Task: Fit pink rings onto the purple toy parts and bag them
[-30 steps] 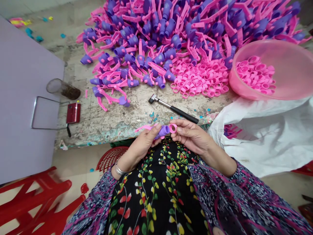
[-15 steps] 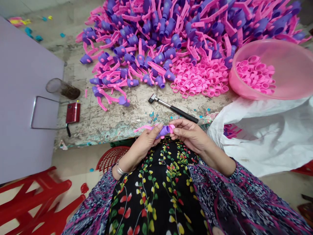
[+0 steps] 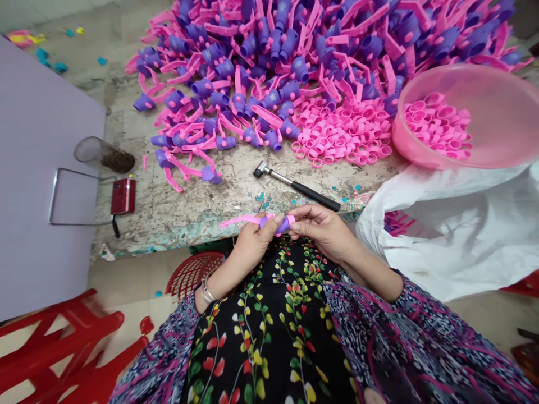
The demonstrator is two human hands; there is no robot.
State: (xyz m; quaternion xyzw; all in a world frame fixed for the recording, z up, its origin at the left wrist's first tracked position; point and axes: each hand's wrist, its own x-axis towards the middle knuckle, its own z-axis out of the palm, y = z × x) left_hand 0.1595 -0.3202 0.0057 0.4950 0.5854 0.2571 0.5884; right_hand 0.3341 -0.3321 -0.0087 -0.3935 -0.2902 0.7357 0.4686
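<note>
My left hand [image 3: 256, 238] is closed around a purple plastic tube part with a pink lever [image 3: 240, 220], which sticks out to the left. A pink plastic ring [image 3: 291, 220] sits on the right end of the purple part [image 3: 283, 225]. With thumb and fingers, my right hand [image 3: 318, 227] pinches that ring. Just beyond my hands on the table lies a small hammer [image 3: 295, 185] with a black grip. Farther back are a heap of loose pink rings [image 3: 341, 132] and a large pile of purple and pink parts [image 3: 269, 67].
At the right stands a pink basin [image 3: 471, 163] with rings in it, above a white sack [image 3: 463, 252]. A glass jar [image 3: 105, 154] and a small red device [image 3: 123, 196] are at the left. A red stool [image 3: 84, 325] and a red basket [image 3: 191, 272] are below.
The pink ring was at the mouth of the purple part, partly apart from it; now it sits around the end. My left hand has shifted slightly left with the part.
</note>
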